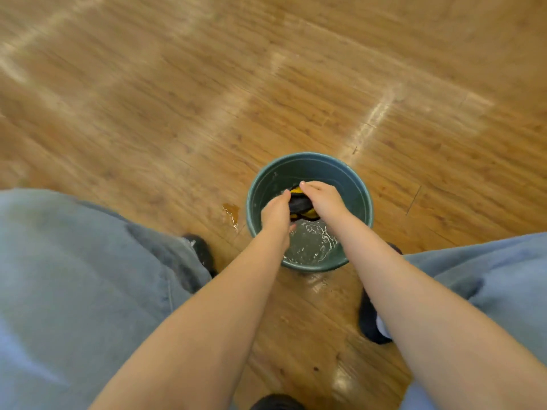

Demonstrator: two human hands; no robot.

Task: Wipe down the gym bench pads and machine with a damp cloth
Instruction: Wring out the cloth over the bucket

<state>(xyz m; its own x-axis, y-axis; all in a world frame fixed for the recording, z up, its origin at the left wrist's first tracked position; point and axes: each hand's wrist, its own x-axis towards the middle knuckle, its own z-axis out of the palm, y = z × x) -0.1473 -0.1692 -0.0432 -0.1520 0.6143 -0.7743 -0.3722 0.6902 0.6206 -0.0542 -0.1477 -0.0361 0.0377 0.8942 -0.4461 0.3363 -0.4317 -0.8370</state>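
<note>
1. The cloth (299, 203), dark with yellow patches, is bunched up between the person's two hands, above the water and inside the rim of a bucket.
2. The left hand (276, 213) is clenched round the cloth's left end, thumb stretched along the top towards the far side.
3. The right hand (324, 199) grasps the cloth's right end, fingers curled over it, so both hands hold the same wad and almost touch across it.
4. Both forearms are bare and reach in from the near edge, converging over the bucket.
5. The bucket (359, 187) is round and dark green, standing upright on the floor just ahead of the person.
6. Water (310, 244) lies in the bucket's bottom, rippled and glinting, on the near side below the hands.
7. A small puddle (231, 213) sits on the floor just left of the bucket, touching or nearly touching its wall.
8. A wet sheen shows on the boards at the bucket's near side.
9. The floor (177, 99) is wood-look plank, glossy, with pale streaks of reflected light running far and left.
10. Grey-blue trouser legs fill the near left (83, 276) and near right, knees apart either side of the bucket.
11. Dark shoes (371, 324) show beside each leg, the right one nearer.
</note>
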